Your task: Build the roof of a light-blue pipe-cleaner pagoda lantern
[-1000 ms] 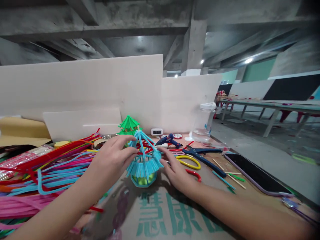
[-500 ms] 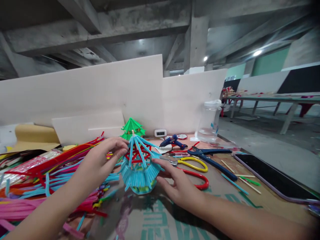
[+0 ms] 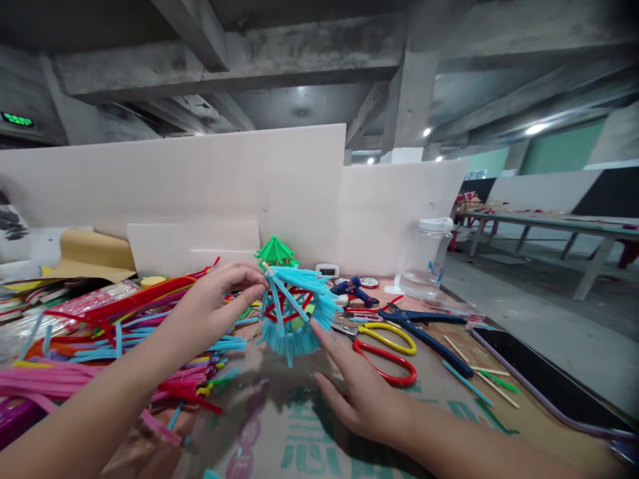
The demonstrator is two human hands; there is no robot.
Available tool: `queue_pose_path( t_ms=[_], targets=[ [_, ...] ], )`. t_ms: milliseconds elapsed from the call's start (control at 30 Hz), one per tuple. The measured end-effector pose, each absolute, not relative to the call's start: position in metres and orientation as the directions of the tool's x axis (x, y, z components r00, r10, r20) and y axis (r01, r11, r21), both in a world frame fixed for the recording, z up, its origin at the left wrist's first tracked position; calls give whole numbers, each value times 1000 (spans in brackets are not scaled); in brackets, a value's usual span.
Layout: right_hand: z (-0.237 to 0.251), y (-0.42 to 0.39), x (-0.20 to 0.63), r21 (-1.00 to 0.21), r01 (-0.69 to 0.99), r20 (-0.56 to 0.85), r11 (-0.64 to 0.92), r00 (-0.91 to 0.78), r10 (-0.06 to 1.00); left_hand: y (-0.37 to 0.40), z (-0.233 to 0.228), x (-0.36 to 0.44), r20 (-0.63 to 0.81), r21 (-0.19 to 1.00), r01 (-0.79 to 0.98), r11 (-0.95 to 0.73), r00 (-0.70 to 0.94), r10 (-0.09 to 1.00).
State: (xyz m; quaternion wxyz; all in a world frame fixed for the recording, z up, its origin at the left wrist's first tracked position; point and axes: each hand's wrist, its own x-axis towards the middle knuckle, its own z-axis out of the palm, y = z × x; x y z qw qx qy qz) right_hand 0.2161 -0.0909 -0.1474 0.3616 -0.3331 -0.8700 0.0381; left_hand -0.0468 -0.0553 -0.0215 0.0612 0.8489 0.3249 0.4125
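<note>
A light-blue pipe-cleaner pavilion model (image 3: 279,336) with red lattice sides is tilted in front of me, its peak leaning left. My left hand (image 3: 224,296) pinches it at the peak, where a short wooden stick end shows. The index finger of my right hand (image 3: 357,379) touches the model's lower right side. That hand's thumb is spread apart below, touching nothing I can see. Behind the model stands a green pipe-cleaner roof (image 3: 275,251), partly hidden.
Loose pipe cleaners (image 3: 54,382) in many colours pile up at the left. To the right lie scissors (image 3: 387,356), blue-handled cutters (image 3: 429,332), a glue gun (image 3: 355,290), wooden sticks (image 3: 494,372) and a phone (image 3: 544,379). A clear water jug (image 3: 424,266) stands behind them.
The pavilion model has gone from upright to tilted, its base swinging up and right. My right thumb has come away from its base. The whole view has shifted slightly.
</note>
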Motion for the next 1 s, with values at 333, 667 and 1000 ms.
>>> queue_pose_path(
  t_ms=[333,667,1000],
  targets=[
    [-151,-90,204,-788,210,464,578,-413,783,-56,-32,-38,643,280,563,-778,492,587],
    [-148,-94,198,-868,90,423,489,-383,821,-46,-52,-31,701,-42,632,-774,570,428],
    [-151,-95,200,-832,214,398,512,-414,819,-49,-43,-33,738,-30,625,-780,540,405]
  ],
)
